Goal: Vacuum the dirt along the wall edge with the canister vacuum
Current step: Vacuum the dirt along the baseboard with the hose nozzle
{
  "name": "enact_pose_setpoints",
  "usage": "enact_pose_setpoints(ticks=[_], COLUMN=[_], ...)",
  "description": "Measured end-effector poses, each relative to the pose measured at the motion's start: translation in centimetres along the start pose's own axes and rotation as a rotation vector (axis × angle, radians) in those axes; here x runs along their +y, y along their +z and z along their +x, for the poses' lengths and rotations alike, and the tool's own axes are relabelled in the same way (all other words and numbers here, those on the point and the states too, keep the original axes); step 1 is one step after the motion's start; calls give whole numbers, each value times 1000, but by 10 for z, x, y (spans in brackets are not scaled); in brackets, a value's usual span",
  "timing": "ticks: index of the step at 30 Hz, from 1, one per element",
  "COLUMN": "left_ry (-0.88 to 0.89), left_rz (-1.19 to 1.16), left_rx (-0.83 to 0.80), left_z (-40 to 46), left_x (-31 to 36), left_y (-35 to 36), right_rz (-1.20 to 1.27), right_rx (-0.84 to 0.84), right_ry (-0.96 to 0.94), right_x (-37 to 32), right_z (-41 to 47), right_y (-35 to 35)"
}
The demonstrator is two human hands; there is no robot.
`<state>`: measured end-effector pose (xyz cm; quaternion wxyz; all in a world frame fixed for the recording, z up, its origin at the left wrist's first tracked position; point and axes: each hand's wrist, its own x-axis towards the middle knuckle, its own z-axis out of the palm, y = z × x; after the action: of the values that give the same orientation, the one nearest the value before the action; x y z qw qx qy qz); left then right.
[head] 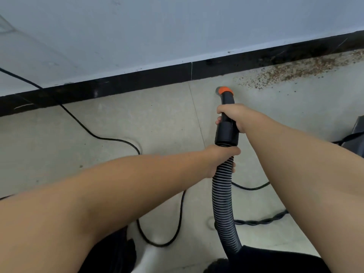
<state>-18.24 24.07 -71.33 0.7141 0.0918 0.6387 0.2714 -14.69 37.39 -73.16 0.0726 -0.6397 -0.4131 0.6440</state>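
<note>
The head camera looks down at a pale floor (137,125) that meets a white wall (177,26). A black strip (137,77) runs along the bottom of the wall, from the left edge of the floor up to the far right corner.

The right hand (234,117) wraps its fingers around the black handle (226,131) of the vacuum hose. The handle curves forward and down to an orange ring (226,91) at the tip. The tip sits low at the floor, near the black strip but not touching it. I cannot tell if the tip touches the floor.

The left hand (220,160) grips the ribbed hose (222,203) just below the handle, with its fingers curled around it. The hose bends down toward the near edge of the floor and goes behind dark clothing at the bottom.

The dirt (295,69) is a band of brown crumbs. It lies on the floor right beside the black strip, to the right of the orange tip, and runs on to the far right corner. The nearest crumbs are close to the tip.

A thin black cord (82,125) comes down the wall on the left, crosses the floor and loops under the left arm. Another piece of cord (250,188) lies between the hose and the right arm. A dark thing (356,134) shows at the right edge of the floor, but I cannot tell what it is.
</note>
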Motion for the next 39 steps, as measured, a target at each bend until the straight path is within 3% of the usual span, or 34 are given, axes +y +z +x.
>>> enact_pose_setpoints(ticks=[7,11,18,23,29,39], left_ry=[-134,-152,-139,-145,-165,-131], left_rz=[244,338,387,292,335,415], left_rx=[11,-75,-209,-367,-384,-445], left_z=[-11,-13,-13,-6,18,68], left_x=[24,36,45,29,28,66], left_y=[11,21,40,56,41,53], right_rz=[58,81,8,-41,165,226], right_rx=[-5,29,41,31,217,411], right_ry=[32,93,174,205,91,120], right_x=[1,3,-1,7,23,4], right_z=[-6,-13,-23,-29,-17,26], right_y=[-16,-41,-73,-92,-82,-112])
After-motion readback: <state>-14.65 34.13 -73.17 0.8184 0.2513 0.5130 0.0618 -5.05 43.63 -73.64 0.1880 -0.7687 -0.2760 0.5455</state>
